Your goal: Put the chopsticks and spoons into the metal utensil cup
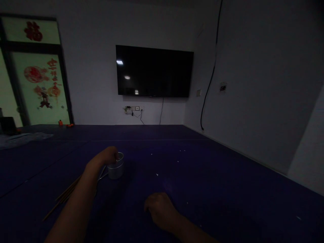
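Note:
A grey metal cup (115,171) stands upright on the dark blue surface. Over its rim hangs my left hand (110,156), fingers bent down and pinched together at the mouth; anything between them is too small and dark to name. My right hand (160,206) is low over the surface, right of the cup and nearer to me. Its fingers curl under, hiding whatever they may hold. Beside my left forearm lie several thin wooden sticks (66,193), partly covered by the arm. Thin silvery rods (102,175) lie just left of the cup.
Small white scraps (157,174) are scattered over the blue surface (215,182). Clear plastic wrap (30,137) and a dark box-like object (8,125) are at the far left. Small orange items (60,123) sit along the back edge. A black cable (209,84) hangs down the right wall.

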{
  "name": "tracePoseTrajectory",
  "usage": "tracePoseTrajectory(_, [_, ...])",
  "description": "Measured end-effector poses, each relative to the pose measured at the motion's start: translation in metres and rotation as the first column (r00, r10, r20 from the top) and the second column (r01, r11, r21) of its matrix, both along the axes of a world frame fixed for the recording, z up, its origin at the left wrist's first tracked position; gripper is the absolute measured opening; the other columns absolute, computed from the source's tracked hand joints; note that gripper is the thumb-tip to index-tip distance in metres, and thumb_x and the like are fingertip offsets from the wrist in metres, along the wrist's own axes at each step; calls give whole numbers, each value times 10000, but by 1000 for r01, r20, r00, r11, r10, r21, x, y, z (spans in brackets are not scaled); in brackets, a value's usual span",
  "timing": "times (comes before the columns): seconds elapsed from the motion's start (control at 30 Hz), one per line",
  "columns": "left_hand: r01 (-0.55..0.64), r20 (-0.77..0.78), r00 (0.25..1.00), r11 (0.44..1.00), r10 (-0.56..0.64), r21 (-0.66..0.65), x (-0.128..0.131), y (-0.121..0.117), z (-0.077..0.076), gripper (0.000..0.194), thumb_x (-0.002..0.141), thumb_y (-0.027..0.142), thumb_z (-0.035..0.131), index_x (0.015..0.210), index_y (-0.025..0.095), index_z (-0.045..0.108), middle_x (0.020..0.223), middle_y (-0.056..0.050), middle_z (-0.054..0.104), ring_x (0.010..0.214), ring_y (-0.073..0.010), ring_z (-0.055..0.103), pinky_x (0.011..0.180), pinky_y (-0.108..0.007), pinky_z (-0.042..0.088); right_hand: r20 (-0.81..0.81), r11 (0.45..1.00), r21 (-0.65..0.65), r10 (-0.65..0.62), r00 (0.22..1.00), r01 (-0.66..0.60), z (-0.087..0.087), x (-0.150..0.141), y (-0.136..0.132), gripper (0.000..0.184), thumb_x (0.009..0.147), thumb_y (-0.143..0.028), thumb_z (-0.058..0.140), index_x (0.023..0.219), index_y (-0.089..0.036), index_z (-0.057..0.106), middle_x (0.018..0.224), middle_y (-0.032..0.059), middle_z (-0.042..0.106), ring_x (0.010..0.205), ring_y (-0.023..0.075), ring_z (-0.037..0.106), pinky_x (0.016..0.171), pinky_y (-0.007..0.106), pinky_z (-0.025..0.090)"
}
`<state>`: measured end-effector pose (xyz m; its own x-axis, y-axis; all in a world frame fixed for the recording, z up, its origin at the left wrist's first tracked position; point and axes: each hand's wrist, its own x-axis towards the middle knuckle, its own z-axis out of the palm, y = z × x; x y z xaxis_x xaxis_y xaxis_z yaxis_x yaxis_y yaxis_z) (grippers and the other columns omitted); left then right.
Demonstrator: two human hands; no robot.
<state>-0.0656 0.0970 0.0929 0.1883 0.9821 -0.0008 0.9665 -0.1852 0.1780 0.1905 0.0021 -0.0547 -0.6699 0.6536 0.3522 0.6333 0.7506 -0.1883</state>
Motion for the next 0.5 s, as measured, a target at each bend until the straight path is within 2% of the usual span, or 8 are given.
tracePoseTrajectory(0.27, [-28, 15, 1000, 993, 27, 114, 5, -6, 8, 228, 570, 108, 511, 685, 153, 702, 748, -69, 707, 745, -201, 641, 635, -231, 434, 6, 1000, -7, 17, 1000, -17, 6, -1, -3, 331, 650, -35, 431, 796, -180, 690, 817, 35, 718, 762, 160, 659, 714, 244, 463])
tracePoseTrajectory(0.5, [-1, 4, 1000, 999, 1, 45, 5, -6, 2, 118, 538, 143, 520, 463, 150, 612, 540, -37, 616, 624, -203, 605, 560, -248, 407, 31, 1000, -10, 5, 1000, -5, 6, -1, -2, 338, 662, -34, 435, 817, -181, 697, 839, 44, 719, 790, 170, 663, 728, 248, 470])
